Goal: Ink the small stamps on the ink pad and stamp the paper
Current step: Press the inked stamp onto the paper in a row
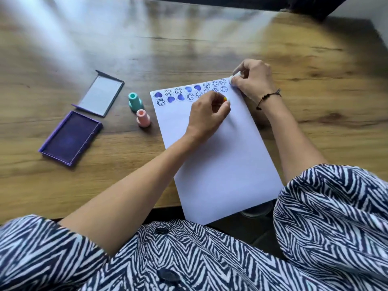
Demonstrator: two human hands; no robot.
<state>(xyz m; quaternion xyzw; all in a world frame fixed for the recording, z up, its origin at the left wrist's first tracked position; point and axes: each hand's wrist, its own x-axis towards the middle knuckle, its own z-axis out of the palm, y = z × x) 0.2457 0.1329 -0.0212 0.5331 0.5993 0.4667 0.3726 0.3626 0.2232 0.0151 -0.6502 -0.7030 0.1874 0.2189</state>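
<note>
A white sheet of paper (220,156) lies on the wooden table (189,45) and carries two rows of purple smiley and heart prints (189,92) along its far edge. My left hand (207,115) is closed on a small stamp with a yellow-orange top (225,99), held down on the paper at the second row. My right hand (255,77) is closed on a small white stamp (232,77) at the paper's far right corner. An open purple ink pad (70,137) sits at the left.
The ink pad's grey lid (99,94) lies flat behind it. A teal stamp (134,101) and a pink stamp (143,118) stand upright between the pad and the paper. The paper's near edge overhangs the table edge above my lap.
</note>
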